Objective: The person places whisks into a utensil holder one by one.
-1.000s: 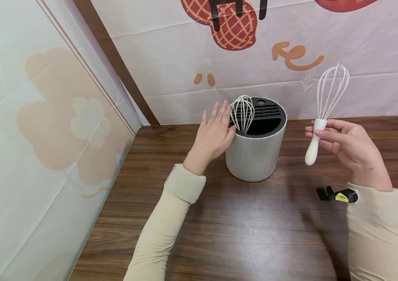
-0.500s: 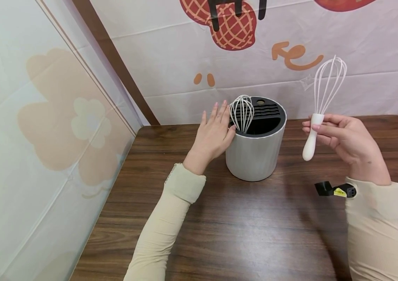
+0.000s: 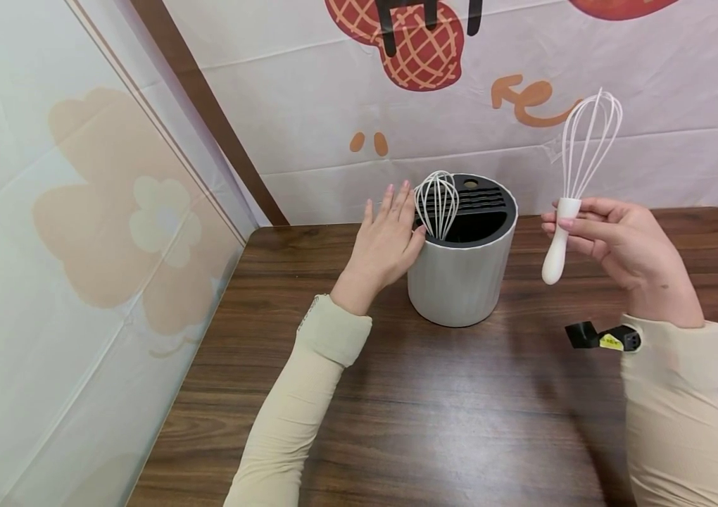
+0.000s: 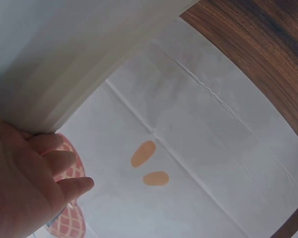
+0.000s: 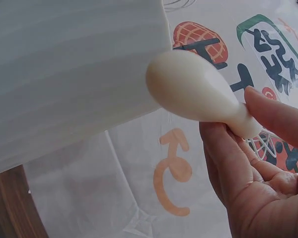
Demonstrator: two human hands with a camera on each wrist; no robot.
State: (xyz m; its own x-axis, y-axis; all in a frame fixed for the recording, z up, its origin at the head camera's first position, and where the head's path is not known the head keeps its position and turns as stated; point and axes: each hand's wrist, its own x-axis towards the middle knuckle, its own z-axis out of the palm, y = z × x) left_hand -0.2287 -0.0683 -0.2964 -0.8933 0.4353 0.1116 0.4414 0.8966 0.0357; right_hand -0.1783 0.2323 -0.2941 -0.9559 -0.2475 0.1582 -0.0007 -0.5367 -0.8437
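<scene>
My right hand (image 3: 628, 246) pinches a white whisk (image 3: 557, 246) by the upper handle, wires up and handle end down, to the right of the utensil holder. In the right wrist view the whisk's rounded handle end (image 5: 188, 87) is close to the camera. A round grey-white utensil holder (image 3: 457, 289) with a black slotted top (image 3: 482, 201) stands on the table. From its front compartment rises the wire head of a second whisk (image 3: 437, 204). My left hand (image 3: 384, 239) rests against the holder's left side with fingers extended; the left wrist view shows the fingers (image 4: 59, 161) at the holder's wall.
The dark wooden table (image 3: 435, 422) reaches back to a printed white cloth (image 3: 308, 105) right behind the holder. Another pale cloth wall (image 3: 99, 282) with a flower print runs along the left edge. A black wrist camera (image 3: 606, 338) sits at my right cuff.
My right hand has risen a little and shifted slightly left with the whisk. The left hand and the utensil holder have stayed in place.
</scene>
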